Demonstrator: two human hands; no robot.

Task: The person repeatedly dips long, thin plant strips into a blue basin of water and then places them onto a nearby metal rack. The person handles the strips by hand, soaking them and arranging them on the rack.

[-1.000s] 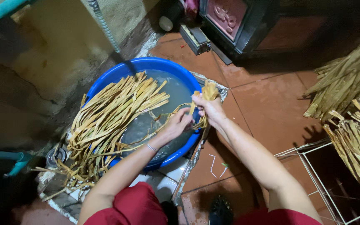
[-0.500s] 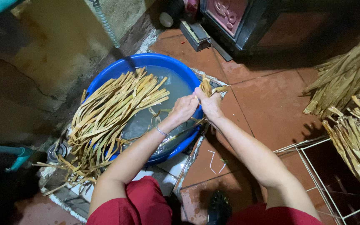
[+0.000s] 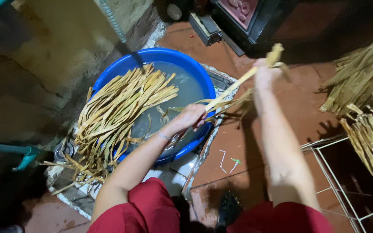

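A round blue basin (image 3: 114,68) of murky water stands on the floor, with a thick sheaf of long yellow-brown plant strips (image 3: 113,116) draped across it and over its left rim. My left hand (image 3: 189,117) grips one long wet strip (image 3: 232,87) at the basin's right edge. My right hand (image 3: 264,73) holds the same strip higher up to the right, above the red tiled floor, so the strip runs taut between my two hands. Its frayed end (image 3: 275,54) sticks up past my right hand.
Heaps of dry strips (image 3: 363,77) lie at the right, beside a white wire rack (image 3: 346,172). A dark cabinet (image 3: 255,19) stands at the back. A rough wall (image 3: 44,56) and a teal pipe (image 3: 9,149) are on the left. My knees in red cloth (image 3: 152,207) are below.
Both hands were close together at the basin's right rim. My right hand has pulled up and to the right, drawing one strip out of the water through my left hand.
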